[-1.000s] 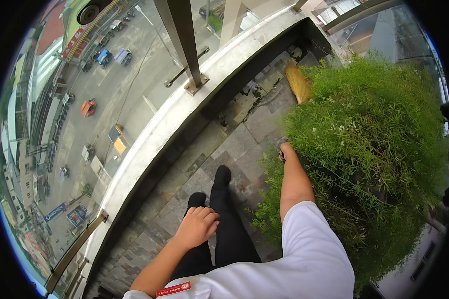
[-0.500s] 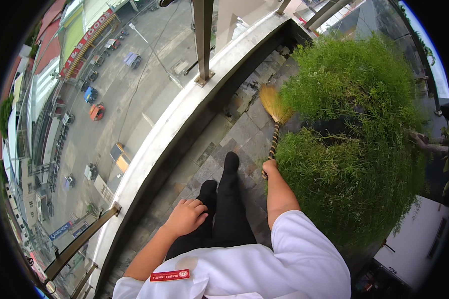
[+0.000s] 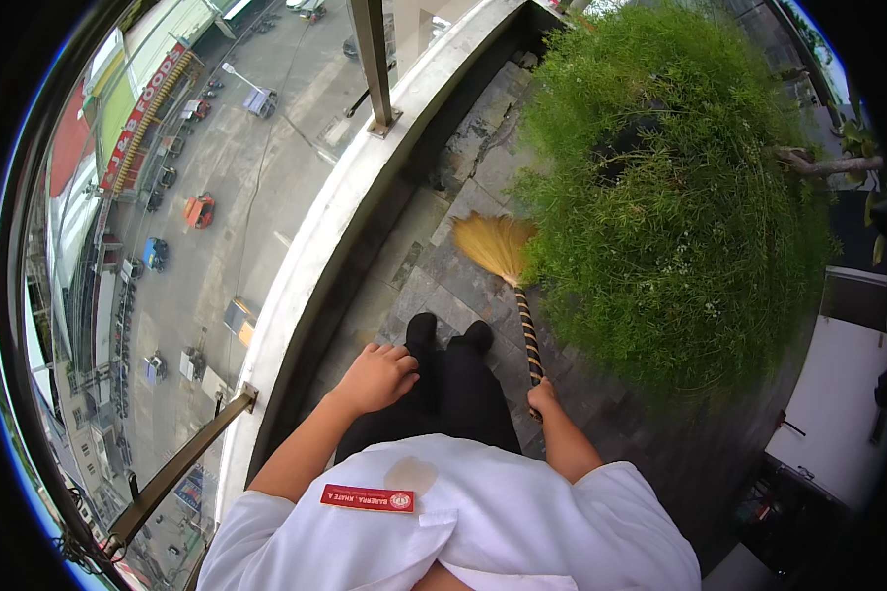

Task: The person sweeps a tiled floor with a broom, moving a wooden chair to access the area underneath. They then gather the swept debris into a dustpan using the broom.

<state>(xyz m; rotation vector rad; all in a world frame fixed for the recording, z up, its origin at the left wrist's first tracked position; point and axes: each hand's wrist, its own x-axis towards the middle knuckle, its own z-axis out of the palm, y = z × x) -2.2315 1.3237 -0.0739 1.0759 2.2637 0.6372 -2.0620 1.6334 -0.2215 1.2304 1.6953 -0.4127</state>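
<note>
A soft broom [image 3: 527, 330] with a black-and-tan striped handle is gripped by my right hand [image 3: 541, 395] near the handle's top end. Its fanned yellow bristles [image 3: 491, 244] lie against the grey tiled floor [image 3: 434, 266], ahead of my black shoes and beside a big bushy green plant [image 3: 680, 207]. Some bristles on the right meet the foliage. In front of my waist, my left hand [image 3: 382, 377] hovers over my dark trousers, back upward. Its fingers are loosely bent and slightly apart, and nothing shows in them.
A low white-topped wall [image 3: 315, 222] curves along the left, with brown metal railing posts [image 3: 373, 64]. Beyond and far below it lies a street [image 3: 237, 187] with parked vehicles. At the right are a branch [image 3: 828, 163] and a white panel [image 3: 833, 394].
The broom's bristles have swung left and closer to me, fanning wider. My right hand has drawn back with the handle. My feet have shifted and the view has turned.
</note>
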